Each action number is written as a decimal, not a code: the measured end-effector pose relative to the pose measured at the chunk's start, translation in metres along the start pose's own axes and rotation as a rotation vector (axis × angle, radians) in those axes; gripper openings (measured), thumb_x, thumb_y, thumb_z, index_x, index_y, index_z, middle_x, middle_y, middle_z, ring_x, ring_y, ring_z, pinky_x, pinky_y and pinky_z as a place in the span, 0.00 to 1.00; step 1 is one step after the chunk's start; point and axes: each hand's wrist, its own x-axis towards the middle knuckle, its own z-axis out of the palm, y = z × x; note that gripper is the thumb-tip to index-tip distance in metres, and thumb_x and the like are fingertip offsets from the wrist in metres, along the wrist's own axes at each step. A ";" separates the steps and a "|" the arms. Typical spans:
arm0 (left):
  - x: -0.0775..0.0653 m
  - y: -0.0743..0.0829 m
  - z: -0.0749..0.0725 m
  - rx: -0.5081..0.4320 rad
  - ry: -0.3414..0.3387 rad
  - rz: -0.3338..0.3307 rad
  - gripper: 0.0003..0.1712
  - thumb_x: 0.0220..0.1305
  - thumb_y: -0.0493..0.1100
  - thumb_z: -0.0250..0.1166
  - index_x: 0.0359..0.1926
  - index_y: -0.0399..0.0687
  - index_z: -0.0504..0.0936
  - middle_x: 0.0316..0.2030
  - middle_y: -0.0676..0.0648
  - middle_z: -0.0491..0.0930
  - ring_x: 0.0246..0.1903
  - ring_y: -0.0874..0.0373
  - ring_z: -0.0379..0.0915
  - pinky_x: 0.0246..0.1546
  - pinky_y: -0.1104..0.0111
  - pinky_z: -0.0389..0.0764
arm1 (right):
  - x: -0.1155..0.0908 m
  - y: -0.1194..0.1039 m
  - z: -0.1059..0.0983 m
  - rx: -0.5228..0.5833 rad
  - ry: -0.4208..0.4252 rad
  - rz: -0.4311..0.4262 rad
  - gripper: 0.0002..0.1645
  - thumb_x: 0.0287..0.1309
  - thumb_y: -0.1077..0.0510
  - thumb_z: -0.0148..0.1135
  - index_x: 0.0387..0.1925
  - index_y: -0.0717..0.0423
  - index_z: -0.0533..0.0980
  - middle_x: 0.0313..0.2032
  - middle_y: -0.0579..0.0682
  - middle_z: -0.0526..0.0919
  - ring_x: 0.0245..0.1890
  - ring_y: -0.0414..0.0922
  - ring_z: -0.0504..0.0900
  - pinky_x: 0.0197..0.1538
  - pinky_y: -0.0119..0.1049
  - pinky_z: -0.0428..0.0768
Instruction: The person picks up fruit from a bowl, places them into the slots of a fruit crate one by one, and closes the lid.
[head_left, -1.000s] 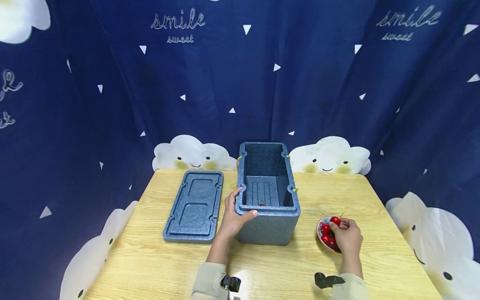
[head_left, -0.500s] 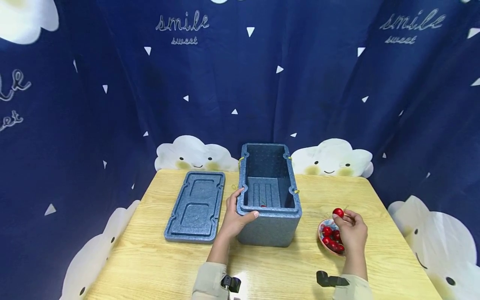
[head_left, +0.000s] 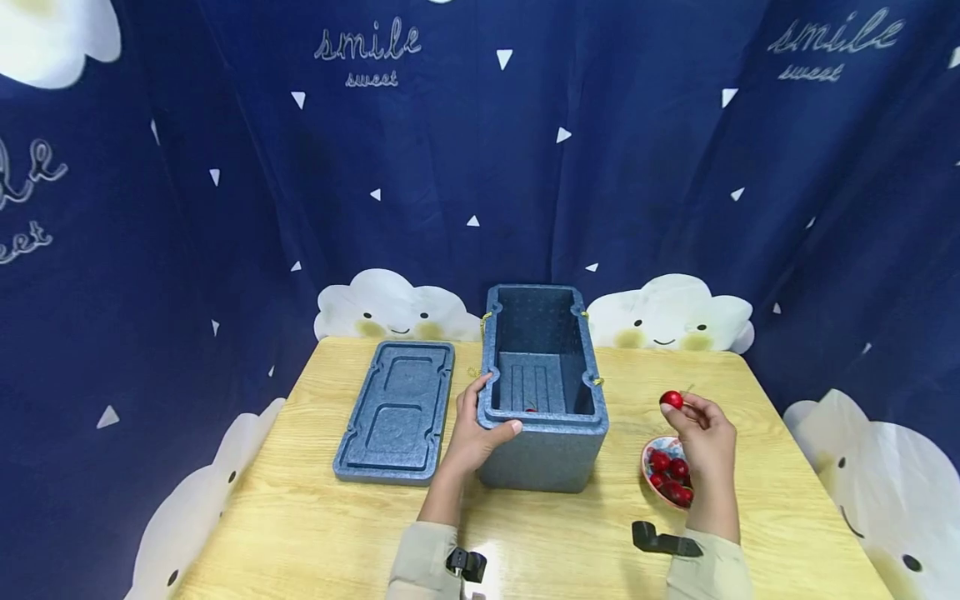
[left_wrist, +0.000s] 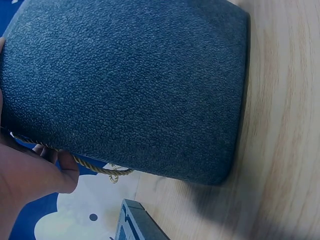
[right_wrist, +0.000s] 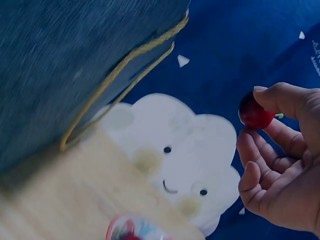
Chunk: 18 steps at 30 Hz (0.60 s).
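Note:
My left hand (head_left: 476, 433) grips the near left corner of a blue-grey foam box (head_left: 536, 458), thumb over the front rim and fingers along the left side. The box stands uncovered, and a bit of a red cherry (head_left: 532, 410) shows on its floor behind the front rim. Between thumb and fingertips my right hand (head_left: 707, 435) pinches another red cherry (head_left: 671, 400) with a green stem, held in the air right of the box. Below that hand is a small patterned bowl (head_left: 647, 473) of several cherries (head_left: 673, 492), partly hidden by the wrist.
Left of the box lies its blue-grey lid (head_left: 397, 412), flat on the wooden table (head_left: 300, 533). A yellow cord handle (right_wrist: 117, 75) hangs on the box's right side. Behind the table hangs a dark blue curtain (head_left: 450, 125) with white clouds.
My right hand has lifted a cherry out of the bowl and raised it up and away from the bowl. The left hand keeps its grip on the box.

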 end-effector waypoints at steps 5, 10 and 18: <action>0.001 0.001 0.000 -0.003 0.011 0.000 0.48 0.45 0.39 0.72 0.67 0.48 0.59 0.63 0.37 0.51 0.61 0.40 0.50 0.58 0.46 0.54 | 0.036 0.026 0.007 0.093 -0.048 -0.079 0.25 0.45 0.57 0.73 0.47 0.56 0.76 0.34 0.47 0.79 0.31 0.38 0.76 0.26 0.26 0.71; 0.000 0.002 0.001 -0.001 0.010 0.008 0.47 0.45 0.38 0.72 0.67 0.48 0.60 0.62 0.37 0.52 0.61 0.40 0.50 0.58 0.48 0.54 | 0.060 0.046 0.009 0.139 -0.154 -0.178 0.24 0.45 0.56 0.73 0.47 0.52 0.77 0.36 0.47 0.79 0.33 0.39 0.76 0.26 0.28 0.72; 0.000 0.002 0.002 0.004 0.008 0.011 0.47 0.45 0.39 0.72 0.67 0.48 0.59 0.62 0.37 0.52 0.61 0.40 0.50 0.58 0.48 0.54 | 0.006 -0.044 0.021 -0.033 -0.252 -0.109 0.21 0.52 0.59 0.68 0.47 0.58 0.73 0.33 0.40 0.75 0.33 0.35 0.73 0.31 0.29 0.72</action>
